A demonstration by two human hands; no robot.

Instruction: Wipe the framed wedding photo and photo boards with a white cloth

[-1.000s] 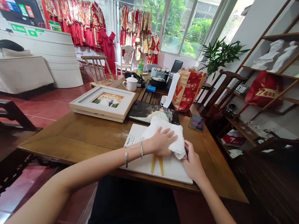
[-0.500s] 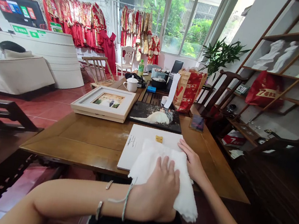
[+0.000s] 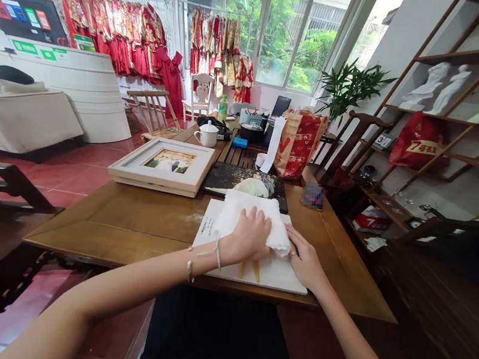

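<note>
A white board (image 3: pixel 291 280) lies on the wooden table near its front edge, with small print at its left side and a yellowish hanger mark or strip (image 3: pixel 255 270) on its surface. My left hand (image 3: pixel 249 235) presses a white cloth (image 3: pixel 240 204) down on the board's far part, its fingers bent into the fabric. The cloth reaches over the board's far edge. At the right edge, my right hand (image 3: pixel 306 260) holds the board, fingers laid over its top near the cloth. Just behind the board is a dark picture panel (image 3: pixel 222 174) with a white dress on it.
A white-framed photo (image 3: pixel 160 164) lies on the wooden table (image 3: pixel 122 234) at the left. Farther back stand a white lidded cup (image 3: pixel 207 135), a red and brown paper bag (image 3: pixel 302 144) and a blue box (image 3: pixel 240 142). A small blurred item (image 3: pixel 313 196) sits at the right.
My left hand has slid the cloth away from me, from the board's near edge to its far edge. The yellowish strips now show on the near part. My right hand stays at the right edge.
</note>
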